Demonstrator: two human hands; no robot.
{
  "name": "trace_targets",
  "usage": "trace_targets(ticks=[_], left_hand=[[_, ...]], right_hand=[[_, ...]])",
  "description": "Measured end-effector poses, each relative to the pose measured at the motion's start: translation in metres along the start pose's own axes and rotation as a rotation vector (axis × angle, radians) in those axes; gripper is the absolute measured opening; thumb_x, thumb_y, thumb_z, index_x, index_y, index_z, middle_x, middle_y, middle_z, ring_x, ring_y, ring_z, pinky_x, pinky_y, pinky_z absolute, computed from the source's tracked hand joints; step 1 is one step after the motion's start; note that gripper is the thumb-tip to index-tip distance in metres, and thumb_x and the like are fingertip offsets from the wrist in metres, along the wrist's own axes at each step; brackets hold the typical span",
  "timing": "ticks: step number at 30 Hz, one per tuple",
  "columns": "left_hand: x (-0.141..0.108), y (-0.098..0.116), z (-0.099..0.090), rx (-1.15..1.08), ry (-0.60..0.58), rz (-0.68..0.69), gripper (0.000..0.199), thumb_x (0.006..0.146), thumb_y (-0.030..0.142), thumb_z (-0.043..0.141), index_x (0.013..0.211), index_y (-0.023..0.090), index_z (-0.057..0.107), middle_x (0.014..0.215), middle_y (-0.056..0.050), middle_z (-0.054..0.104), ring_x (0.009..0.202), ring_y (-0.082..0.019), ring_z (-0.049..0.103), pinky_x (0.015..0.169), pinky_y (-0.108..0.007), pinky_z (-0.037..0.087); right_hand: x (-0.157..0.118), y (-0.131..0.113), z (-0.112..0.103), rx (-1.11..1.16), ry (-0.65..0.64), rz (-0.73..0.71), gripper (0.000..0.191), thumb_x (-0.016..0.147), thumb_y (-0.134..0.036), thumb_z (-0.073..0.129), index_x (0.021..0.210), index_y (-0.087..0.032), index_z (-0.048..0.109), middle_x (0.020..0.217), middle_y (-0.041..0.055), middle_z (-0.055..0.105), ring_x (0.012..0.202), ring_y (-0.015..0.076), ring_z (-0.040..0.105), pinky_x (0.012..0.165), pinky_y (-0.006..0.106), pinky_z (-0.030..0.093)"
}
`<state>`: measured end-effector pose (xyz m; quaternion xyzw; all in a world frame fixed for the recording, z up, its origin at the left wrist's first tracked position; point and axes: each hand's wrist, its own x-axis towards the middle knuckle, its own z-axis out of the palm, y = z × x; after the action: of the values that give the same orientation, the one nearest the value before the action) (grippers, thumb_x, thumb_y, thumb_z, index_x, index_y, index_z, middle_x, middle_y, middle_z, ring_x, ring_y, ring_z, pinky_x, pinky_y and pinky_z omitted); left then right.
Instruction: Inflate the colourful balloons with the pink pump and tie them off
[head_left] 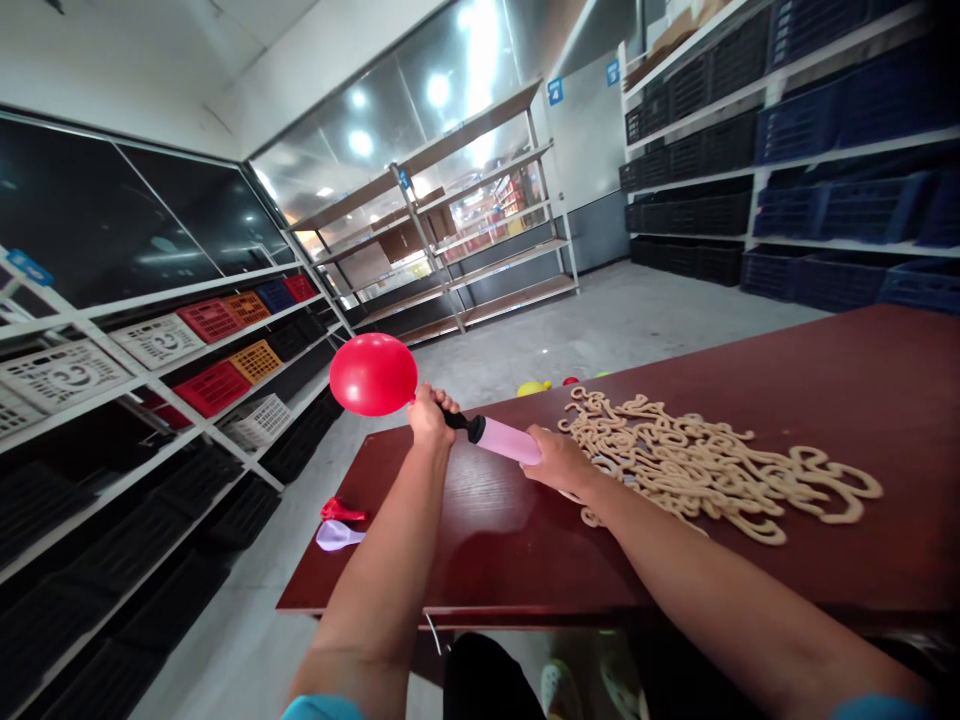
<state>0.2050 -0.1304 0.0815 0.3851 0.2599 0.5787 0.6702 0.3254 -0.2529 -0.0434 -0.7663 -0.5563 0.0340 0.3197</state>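
Note:
A round, inflated red balloon [373, 374] sits at the black nozzle end of a pink hand pump [508, 441]. My left hand [433, 413] is closed around the balloon's neck and the black end of the pump. Around the far end of the pump's pink barrel, my right hand [556, 461] is wrapped. The pump is held above the dark red table [487, 540], slanting down to the right. Whatever part of the pump lies inside my right palm is hidden.
Beige curled strands [675, 460] lie piled on the table's right half. A deflated red balloon [343, 511] and a lilac one [337, 536] rest near its left edge. Beyond the table, a yellow balloon [530, 388] shows. Shelves with crates [211, 388] stand left and right.

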Motion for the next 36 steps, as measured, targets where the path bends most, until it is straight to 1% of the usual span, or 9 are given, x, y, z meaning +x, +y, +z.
trace_targets(ticks=[5,8,11,14,22,25,29,33,36], left_hand=[[0.018,0.059,-0.009,-0.009,0.027,0.030,0.020,0.072,0.017,0.045,0.062,0.019,0.028,0.047,0.007,0.026,0.035,-0.005,0.026,0.036,-0.019,0.023],[0.029,0.098,-0.013,-0.009,-0.008,0.070,0.023,0.071,0.016,0.045,0.061,0.019,0.026,0.047,0.007,0.025,0.035,-0.005,0.026,0.036,-0.018,0.023],[0.035,0.116,-0.013,0.008,-0.031,0.126,0.026,0.071,0.017,0.047,0.061,0.019,0.024,0.048,0.007,0.026,0.036,-0.004,0.027,0.036,-0.018,0.024],[0.034,0.104,-0.010,-0.001,-0.035,0.128,0.026,0.072,0.018,0.047,0.060,0.019,0.023,0.047,0.007,0.027,0.037,-0.004,0.028,0.035,-0.017,0.024],[0.001,0.001,0.002,-0.013,-0.022,0.020,0.027,0.072,0.023,0.050,0.059,0.019,0.026,0.047,0.007,0.029,0.036,-0.004,0.029,0.036,-0.018,0.023],[-0.007,-0.010,0.002,-0.021,-0.019,0.037,0.027,0.071,0.024,0.050,0.059,0.019,0.027,0.047,0.007,0.029,0.036,-0.004,0.030,0.037,-0.019,0.024],[-0.003,0.013,-0.004,-0.020,0.015,0.015,0.023,0.072,0.021,0.049,0.061,0.019,0.028,0.047,0.008,0.028,0.036,-0.005,0.029,0.037,-0.020,0.024],[0.012,0.063,-0.013,-0.020,0.036,0.032,0.023,0.072,0.019,0.047,0.061,0.019,0.026,0.047,0.008,0.026,0.035,-0.005,0.027,0.036,-0.019,0.024],[0.024,0.101,-0.017,-0.016,-0.003,0.094,0.023,0.072,0.016,0.047,0.062,0.019,0.027,0.048,0.008,0.026,0.036,-0.005,0.027,0.036,-0.019,0.024]], right_hand=[[0.002,0.000,-0.002,0.039,0.025,-0.043,0.032,0.064,-0.031,0.060,0.093,-0.023,0.048,0.085,0.0023,0.060,0.076,0.0177,0.056,0.060,0.026,0.032],[0.005,0.002,0.000,0.053,0.049,-0.040,0.033,0.063,-0.029,0.060,0.093,-0.023,0.049,0.085,0.0019,0.060,0.076,0.0179,0.056,0.059,0.027,0.032],[0.006,0.003,0.003,0.077,0.067,-0.038,0.031,0.063,-0.030,0.060,0.092,-0.023,0.049,0.082,0.0018,0.059,0.073,0.0172,0.055,0.058,0.026,0.032],[0.006,0.004,0.005,0.059,0.055,-0.018,0.030,0.062,-0.030,0.061,0.088,-0.022,0.049,0.079,0.0017,0.058,0.070,0.0164,0.054,0.056,0.025,0.030],[0.004,0.008,0.006,0.028,0.036,-0.019,0.032,0.062,-0.032,0.062,0.090,-0.021,0.049,0.082,0.0027,0.059,0.073,0.0165,0.054,0.058,0.025,0.029],[0.003,0.006,0.006,0.025,0.038,-0.029,0.033,0.063,-0.032,0.062,0.091,-0.021,0.049,0.083,0.0028,0.059,0.074,0.0168,0.054,0.060,0.025,0.030],[0.001,0.000,0.002,0.038,0.037,-0.047,0.035,0.063,-0.031,0.061,0.095,-0.021,0.050,0.086,0.0037,0.060,0.077,0.0178,0.055,0.062,0.025,0.032],[0.000,-0.004,-0.006,0.063,0.011,-0.043,0.031,0.063,-0.027,0.061,0.092,-0.022,0.052,0.085,0.0034,0.060,0.076,0.0176,0.056,0.061,0.025,0.032],[0.001,-0.004,-0.008,0.096,0.005,-0.032,0.032,0.063,-0.027,0.060,0.093,-0.023,0.051,0.084,0.0023,0.060,0.073,0.0167,0.055,0.059,0.025,0.032]])
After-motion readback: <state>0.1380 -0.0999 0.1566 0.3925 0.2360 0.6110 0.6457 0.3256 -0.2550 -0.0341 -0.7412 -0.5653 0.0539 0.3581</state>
